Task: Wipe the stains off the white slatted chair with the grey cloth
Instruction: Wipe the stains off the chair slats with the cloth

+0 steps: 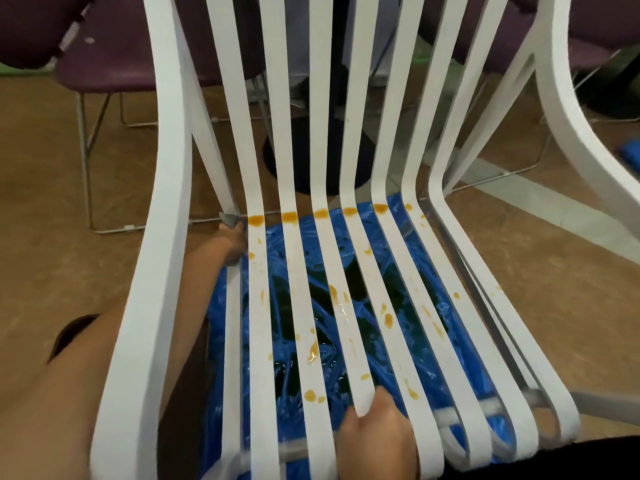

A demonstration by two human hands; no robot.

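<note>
The left hand (232, 241) reaches under the armrest of the white slatted chair (152, 271) to the rear corner of the seat. A corner of the grey cloth (228, 219) shows just above the hand, so it looks to be holding the cloth, though a slat hides its fingers. The right hand (375, 431) curls over the front edge of a middle slat, steadying the chair.

The nearest of the orange stains (289, 217) lies just beside the left hand. The sensible stroke runs away from that hand along the crease, slat by slat, pressing flat so the cloth bridges the gaps.

The stains look wet and glossy: a row of blotches across the crease, and drips scattered forward toward the right hand. Blue plastic sheeting (308, 237) shows beneath the slats.
</note>
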